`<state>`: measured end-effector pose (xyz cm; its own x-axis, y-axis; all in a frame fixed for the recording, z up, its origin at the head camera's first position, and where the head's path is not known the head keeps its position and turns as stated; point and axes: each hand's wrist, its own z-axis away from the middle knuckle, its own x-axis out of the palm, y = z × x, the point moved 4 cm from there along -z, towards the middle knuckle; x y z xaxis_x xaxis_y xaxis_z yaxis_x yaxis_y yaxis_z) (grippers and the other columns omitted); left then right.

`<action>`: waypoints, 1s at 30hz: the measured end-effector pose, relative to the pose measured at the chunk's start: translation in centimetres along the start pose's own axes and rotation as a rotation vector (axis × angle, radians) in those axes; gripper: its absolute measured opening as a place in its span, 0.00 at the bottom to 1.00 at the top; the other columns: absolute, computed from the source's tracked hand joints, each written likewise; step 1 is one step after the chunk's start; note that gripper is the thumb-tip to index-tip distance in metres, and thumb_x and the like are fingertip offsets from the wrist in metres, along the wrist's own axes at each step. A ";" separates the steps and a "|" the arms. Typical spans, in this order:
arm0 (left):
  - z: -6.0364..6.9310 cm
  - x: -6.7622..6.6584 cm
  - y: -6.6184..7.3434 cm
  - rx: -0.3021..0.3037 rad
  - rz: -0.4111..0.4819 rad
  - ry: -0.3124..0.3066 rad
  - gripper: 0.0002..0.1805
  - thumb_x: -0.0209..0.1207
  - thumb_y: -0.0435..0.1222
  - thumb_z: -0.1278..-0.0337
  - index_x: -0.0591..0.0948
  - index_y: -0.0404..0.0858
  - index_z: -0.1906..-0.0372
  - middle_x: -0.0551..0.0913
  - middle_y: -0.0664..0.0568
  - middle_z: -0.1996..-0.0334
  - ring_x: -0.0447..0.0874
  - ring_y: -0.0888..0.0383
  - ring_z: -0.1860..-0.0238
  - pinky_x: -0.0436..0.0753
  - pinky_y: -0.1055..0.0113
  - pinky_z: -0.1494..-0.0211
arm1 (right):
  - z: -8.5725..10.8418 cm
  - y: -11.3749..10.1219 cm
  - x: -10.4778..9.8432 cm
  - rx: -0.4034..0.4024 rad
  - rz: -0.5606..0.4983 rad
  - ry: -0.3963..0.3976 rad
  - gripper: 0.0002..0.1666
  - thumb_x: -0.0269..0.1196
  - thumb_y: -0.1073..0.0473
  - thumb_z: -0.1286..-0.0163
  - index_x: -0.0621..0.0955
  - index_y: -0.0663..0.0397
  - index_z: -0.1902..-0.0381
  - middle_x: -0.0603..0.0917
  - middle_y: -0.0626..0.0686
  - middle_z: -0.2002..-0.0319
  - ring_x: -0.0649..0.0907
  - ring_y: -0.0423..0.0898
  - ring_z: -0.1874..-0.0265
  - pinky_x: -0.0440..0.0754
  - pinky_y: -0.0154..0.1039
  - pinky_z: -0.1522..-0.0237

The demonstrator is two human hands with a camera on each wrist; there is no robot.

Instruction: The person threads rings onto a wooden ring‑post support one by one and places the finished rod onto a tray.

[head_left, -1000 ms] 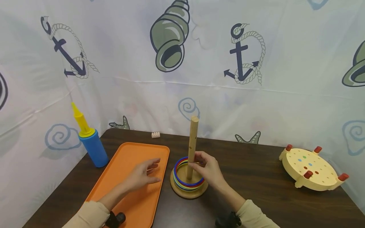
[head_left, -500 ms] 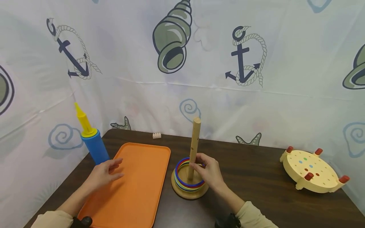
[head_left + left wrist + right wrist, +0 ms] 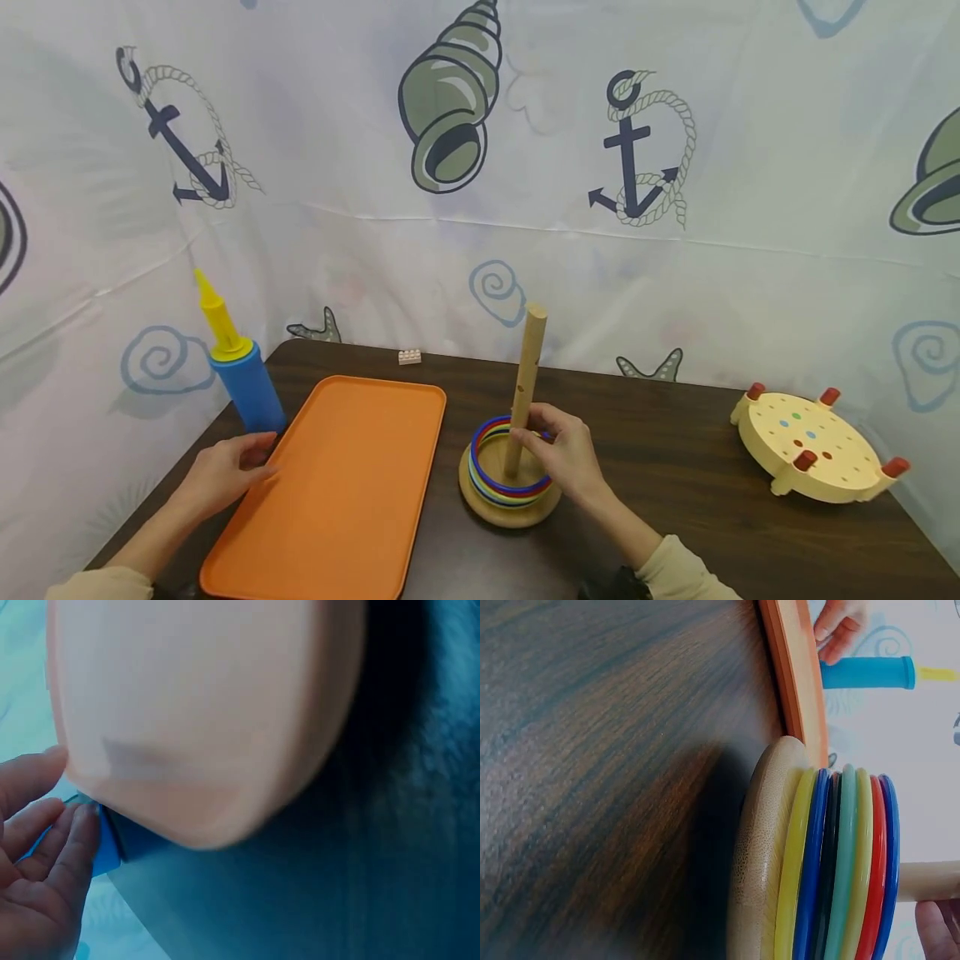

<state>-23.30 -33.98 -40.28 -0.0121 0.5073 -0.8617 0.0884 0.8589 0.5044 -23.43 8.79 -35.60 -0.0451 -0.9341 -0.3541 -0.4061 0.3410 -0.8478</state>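
Observation:
My right hand (image 3: pixel 564 450) pinches the wooden post (image 3: pixel 529 354) of a round ring-toss stand. Several thin coloured rings (image 3: pixel 487 493) are stacked around the post on the stand's wooden base (image 3: pixel 506 518). Seen from the right wrist, the topmost ring (image 3: pixel 890 859) is blue with a red one under it, and a few right fingers (image 3: pixel 936 930) show by the post. At the left edge of an orange tray (image 3: pixel 341 487), my left hand (image 3: pixel 219 477) has its fingers loosely bent and holds nothing. Whether its fingertips touch the tray cannot be told.
A blue and yellow hand pump (image 3: pixel 251 383) stands behind the left hand. To the far right lies a cream round toy (image 3: pixel 810 446) with red-tipped legs upward. A small pale block (image 3: pixel 409 357) sits at the back edge of the dark table (image 3: pixel 660 475), before a printed curtain.
My left hand has moved left, from over the tray to its left edge. The ring stand has shifted slightly right with my right hand on its post.

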 end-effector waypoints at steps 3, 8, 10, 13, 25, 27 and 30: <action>-0.2 0.1 -0.5 -0.027 0.005 -0.041 0.26 0.66 0.35 0.50 0.76 0.22 0.48 0.84 0.35 0.60 0.84 0.45 0.60 0.85 0.58 0.62 | 0.0 -0.1 -0.3 -0.019 -0.004 -0.003 0.09 0.69 0.65 0.45 0.84 0.57 0.64 0.87 0.53 0.68 0.86 0.46 0.67 0.83 0.33 0.61; -0.4 0.3 -0.8 -0.050 0.018 -0.049 0.21 0.63 0.30 0.49 0.78 0.23 0.50 0.85 0.37 0.62 0.85 0.47 0.62 0.85 0.61 0.66 | -0.1 -0.4 -0.9 -0.047 -0.013 -0.001 0.10 0.69 0.66 0.45 0.84 0.60 0.63 0.87 0.55 0.68 0.85 0.43 0.68 0.84 0.34 0.63; -0.4 0.4 -0.8 -0.063 0.068 -0.064 0.21 0.63 0.29 0.50 0.77 0.22 0.50 0.85 0.38 0.62 0.85 0.50 0.64 0.85 0.63 0.67 | -0.2 -0.5 -1.2 -0.053 -0.009 0.005 0.10 0.69 0.67 0.45 0.84 0.60 0.63 0.87 0.55 0.68 0.85 0.42 0.69 0.84 0.35 0.64; -0.5 0.9 -0.4 -0.091 0.175 -0.108 0.23 0.63 0.29 0.49 0.76 0.21 0.48 0.84 0.38 0.61 0.85 0.52 0.64 0.85 0.64 0.67 | -0.3 -0.6 -1.8 -0.060 0.002 0.023 0.10 0.69 0.67 0.45 0.84 0.61 0.63 0.87 0.56 0.68 0.85 0.41 0.68 0.84 0.33 0.64; -1.4 4.2 4.9 -0.116 0.461 -0.250 0.26 0.62 0.24 0.50 0.72 0.20 0.44 0.83 0.39 0.60 0.85 0.51 0.62 0.86 0.58 0.62 | -1.1 -1.2 -4.0 -0.061 0.044 0.081 0.11 0.68 0.67 0.44 0.84 0.62 0.62 0.87 0.56 0.67 0.84 0.38 0.67 0.84 0.35 0.61; -1.7 5.0 6.2 -0.102 0.479 -0.255 0.25 0.62 0.24 0.50 0.72 0.21 0.44 0.82 0.39 0.60 0.85 0.51 0.62 0.86 0.58 0.62 | -1.1 -1.2 -4.2 -0.060 0.050 0.083 0.11 0.68 0.67 0.44 0.83 0.62 0.61 0.87 0.57 0.66 0.84 0.39 0.66 0.84 0.36 0.60; -2.1 6.2 8.3 -0.060 0.491 -0.256 0.25 0.62 0.23 0.50 0.73 0.22 0.44 0.82 0.40 0.61 0.85 0.51 0.62 0.86 0.58 0.63 | -1.1 -1.1 -4.4 -0.050 0.050 0.085 0.12 0.68 0.67 0.44 0.83 0.62 0.60 0.87 0.57 0.65 0.85 0.41 0.65 0.84 0.38 0.59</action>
<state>-24.72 -23.57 -41.34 0.2588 0.8221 -0.5071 -0.0343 0.5325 0.8457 -23.77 12.39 -32.67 -0.1427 -0.9224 -0.3589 -0.4466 0.3836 -0.8083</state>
